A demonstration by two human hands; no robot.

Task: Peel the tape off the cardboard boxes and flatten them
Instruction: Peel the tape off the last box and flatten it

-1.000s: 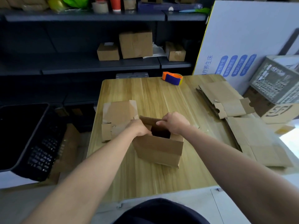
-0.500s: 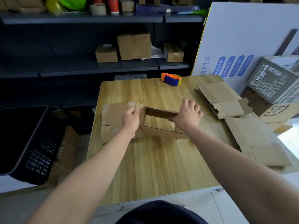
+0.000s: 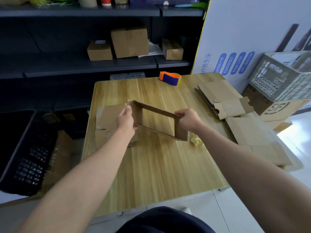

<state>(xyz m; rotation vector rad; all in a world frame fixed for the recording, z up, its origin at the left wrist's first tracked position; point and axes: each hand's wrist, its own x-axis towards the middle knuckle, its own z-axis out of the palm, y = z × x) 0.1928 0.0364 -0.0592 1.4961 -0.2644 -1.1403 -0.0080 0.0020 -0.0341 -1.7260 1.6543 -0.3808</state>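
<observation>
The cardboard box (image 3: 181,132) is held just above the middle of the worktop (image 3: 151,165) as an open sleeve, both ends clear, with the wood visible through it. The left hand (image 3: 125,121) grips its left wall, fingers curled round the edge; the right hand (image 3: 188,120) is closed on the far right corner. It looks like light, thin corrugated board: stiff across each panel but free to hinge at the creases. It should collapse easily if held at opposite corners and pushed on the diagonal, rather than pressed on a panel face, which would buckle. A wad of peeled tape (image 3: 196,142) lies beside it, and flattened boxes (image 3: 223,101) lie to the right
</observation>
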